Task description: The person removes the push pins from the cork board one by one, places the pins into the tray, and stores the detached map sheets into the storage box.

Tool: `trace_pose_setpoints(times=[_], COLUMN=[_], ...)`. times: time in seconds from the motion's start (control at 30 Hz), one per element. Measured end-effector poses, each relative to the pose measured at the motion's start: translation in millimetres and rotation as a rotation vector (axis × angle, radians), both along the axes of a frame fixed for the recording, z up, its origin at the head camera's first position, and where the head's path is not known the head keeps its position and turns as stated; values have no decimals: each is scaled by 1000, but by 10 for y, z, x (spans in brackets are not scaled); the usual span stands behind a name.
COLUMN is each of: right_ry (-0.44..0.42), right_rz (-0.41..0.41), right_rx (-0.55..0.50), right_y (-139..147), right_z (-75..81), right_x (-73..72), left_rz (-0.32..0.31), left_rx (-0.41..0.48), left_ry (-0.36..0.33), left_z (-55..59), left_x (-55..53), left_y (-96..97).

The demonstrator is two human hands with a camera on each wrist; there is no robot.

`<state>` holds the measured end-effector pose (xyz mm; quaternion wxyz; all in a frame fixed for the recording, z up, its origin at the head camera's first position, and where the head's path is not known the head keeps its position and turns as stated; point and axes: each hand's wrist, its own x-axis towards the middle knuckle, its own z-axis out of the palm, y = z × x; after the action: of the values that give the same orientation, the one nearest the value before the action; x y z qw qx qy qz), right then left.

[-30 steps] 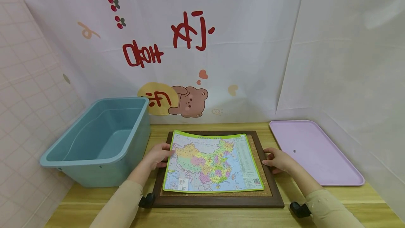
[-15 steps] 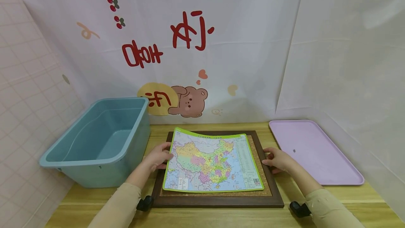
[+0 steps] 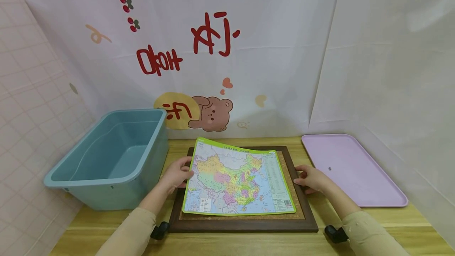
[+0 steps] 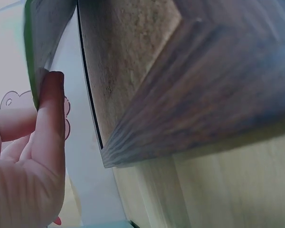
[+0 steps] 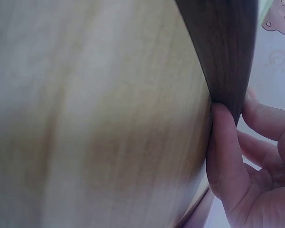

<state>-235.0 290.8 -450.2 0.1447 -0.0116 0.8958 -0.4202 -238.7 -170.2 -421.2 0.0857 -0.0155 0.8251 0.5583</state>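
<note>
A green-edged map of China (image 3: 227, 185) lies over a brown-framed corkboard (image 3: 241, 225). My left hand (image 3: 176, 174) pinches the map's left edge between thumb and fingers, and the upper left part of the sheet curves up off the cork. In the left wrist view, the thumb and fingertips of the left hand (image 4: 35, 156) meet on the sheet's edge, with the bare cork (image 4: 128, 42) beside it. My right hand (image 3: 313, 179) grips the frame's right rail. Thumb and index finger of the right hand (image 5: 256, 171) sit on either side of the dark wooden rail (image 5: 228, 52).
A blue-green plastic tub (image 3: 103, 191) stands on the left of the wooden table (image 3: 213, 244). On the right lies a purple tray (image 3: 355, 173) with a small dark spot on it. A white printed cloth (image 3: 277, 50) hangs behind.
My left hand has drawn the map's left edge slightly upward, so its top left corner stands higher off the corkboard. The right hand has stayed on the frame.
</note>
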Motion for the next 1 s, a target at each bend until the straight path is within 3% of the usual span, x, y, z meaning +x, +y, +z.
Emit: trace_pose_setpoints(times=[0.23,0.7,1.0], right_ry=[-2,16,16], right_rz=[1,9,4], right_rx=[1,36,37], right_y=[-9,-24,-22], right_z=[10,10,10], right_x=[7,11,7], left_rz=[32,40,44], left_rx=[12,80,123], left_ry=[27,80,141], left_z=[24,62,179], left_x=[26,72,57], left_y=[32,12,-2])
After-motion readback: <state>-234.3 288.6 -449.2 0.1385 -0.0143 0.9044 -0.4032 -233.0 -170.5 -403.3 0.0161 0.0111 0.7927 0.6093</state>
